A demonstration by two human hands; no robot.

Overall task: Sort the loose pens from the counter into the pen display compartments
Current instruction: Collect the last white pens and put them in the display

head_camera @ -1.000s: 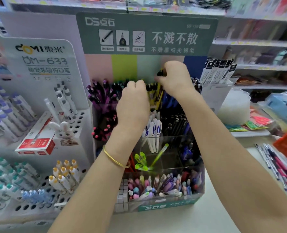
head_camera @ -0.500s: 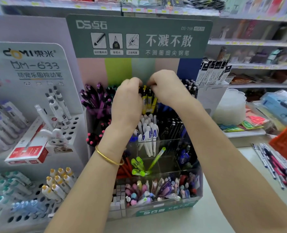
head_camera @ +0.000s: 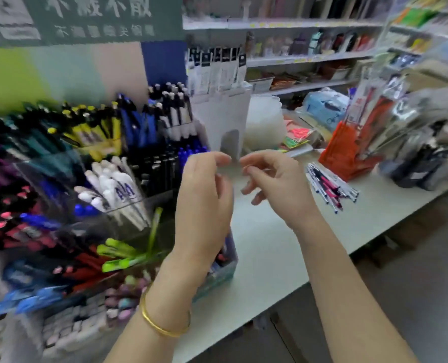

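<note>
Legend: in my view, the pen display (head_camera: 99, 69) stands left on the counter (head_camera: 265, 258); the loose pens (head_camera: 330, 187) lie well to its right (just before an upright holder (head_camera: 346, 150)), with shelves (head_camera: 309, 57) behind everything.

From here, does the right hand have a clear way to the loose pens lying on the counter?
Probably yes: the right hand holds nothing, and only bare counter lies between it and the loose pens.

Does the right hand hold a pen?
No, the right hand is empty; the loose pink and white pens lie on the pale counter.
</note>
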